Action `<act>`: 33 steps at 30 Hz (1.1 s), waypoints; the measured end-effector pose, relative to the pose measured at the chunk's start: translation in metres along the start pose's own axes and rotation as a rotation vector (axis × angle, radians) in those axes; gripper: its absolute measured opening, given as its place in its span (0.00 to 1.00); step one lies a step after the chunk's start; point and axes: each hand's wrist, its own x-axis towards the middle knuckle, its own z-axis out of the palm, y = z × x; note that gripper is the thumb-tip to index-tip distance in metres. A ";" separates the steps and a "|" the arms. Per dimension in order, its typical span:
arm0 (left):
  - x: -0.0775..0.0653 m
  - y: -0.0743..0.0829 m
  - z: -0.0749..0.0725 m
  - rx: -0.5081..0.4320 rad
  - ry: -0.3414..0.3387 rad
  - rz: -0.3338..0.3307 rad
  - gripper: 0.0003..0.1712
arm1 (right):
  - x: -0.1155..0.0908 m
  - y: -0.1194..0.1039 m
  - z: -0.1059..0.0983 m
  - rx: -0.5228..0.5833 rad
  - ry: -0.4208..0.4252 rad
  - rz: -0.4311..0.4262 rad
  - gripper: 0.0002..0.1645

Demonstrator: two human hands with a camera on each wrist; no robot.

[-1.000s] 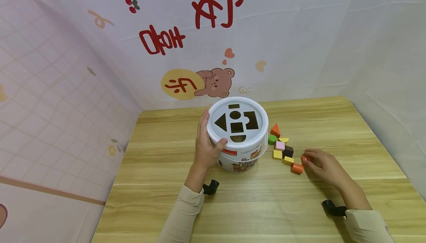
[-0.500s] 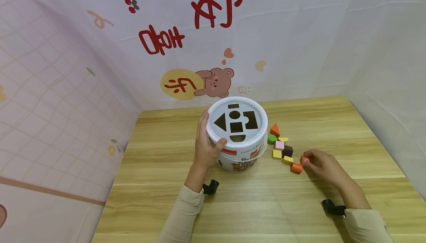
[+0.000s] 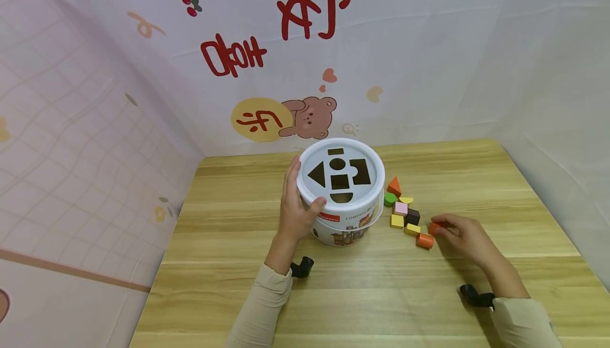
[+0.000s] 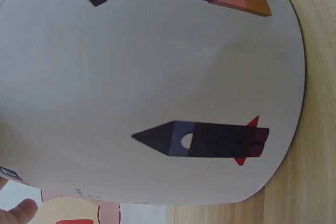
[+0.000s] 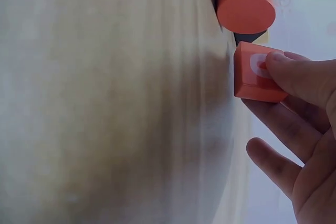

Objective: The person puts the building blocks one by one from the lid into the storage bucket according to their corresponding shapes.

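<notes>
The left hand [image 3: 296, 210] is gripping a white bucket [image 3: 343, 237], thumb resting over the edge of its cutout lid [image 3: 362, 192], while the right hand [image 3: 464, 234] is pinching an orange-red block [image 5: 253, 85] (a pale round mark is showing by the thumb) just beside an orange cylinder [image 3: 425, 241]. The bucket is standing upright on a wood-grain counter [image 3: 371, 295]; more colored blocks [image 3: 401, 208] are lying between it and the right hand.

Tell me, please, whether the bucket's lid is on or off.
On: the white shape-sorter lid caps the bucket, its cutouts facing up.
</notes>
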 end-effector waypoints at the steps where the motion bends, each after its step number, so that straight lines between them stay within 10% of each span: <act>1: 0.000 0.000 0.000 -0.002 -0.001 -0.002 0.62 | 0.001 -0.001 -0.001 -0.009 0.004 -0.009 0.15; 33: 0.001 0.001 -0.001 0.020 0.004 -0.010 0.63 | 0.091 -0.061 -0.040 -0.092 0.087 -0.358 0.19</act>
